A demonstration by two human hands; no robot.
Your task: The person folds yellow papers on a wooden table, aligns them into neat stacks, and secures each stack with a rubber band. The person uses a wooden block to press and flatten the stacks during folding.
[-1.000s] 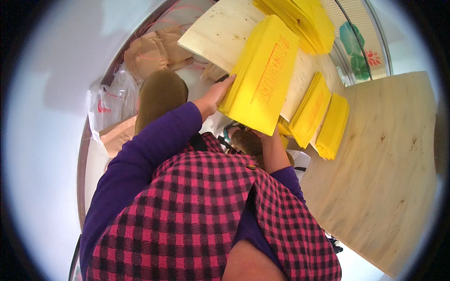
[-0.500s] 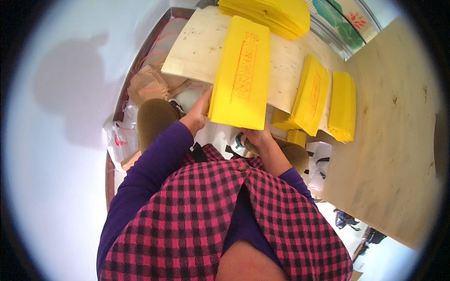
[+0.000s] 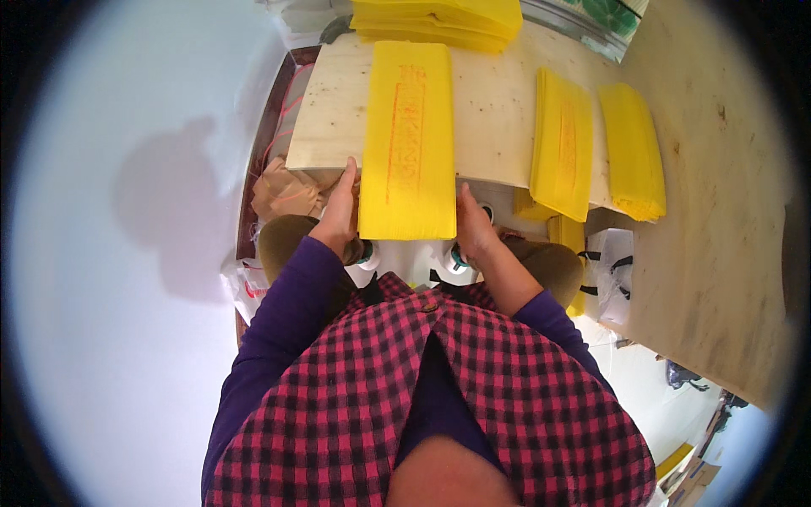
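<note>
Gripping the yellow paper stack point(image 3: 408, 144), both hands' fingers point(image 3: 345, 182) curl around its edges

Yellow paper stack point(image 3: 408, 144) between both hands

Matt yellow paper stack point(image 3: 408, 144), bare plywood board point(image 3: 494, 110)

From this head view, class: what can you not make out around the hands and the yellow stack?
- Left hand fingertips: hidden under the yellow stack.
- Right hand grip: fingers hidden behind that stack's edge.
- Far pile: cut off by the top rim.
- Stack's red print: blurred.
</note>
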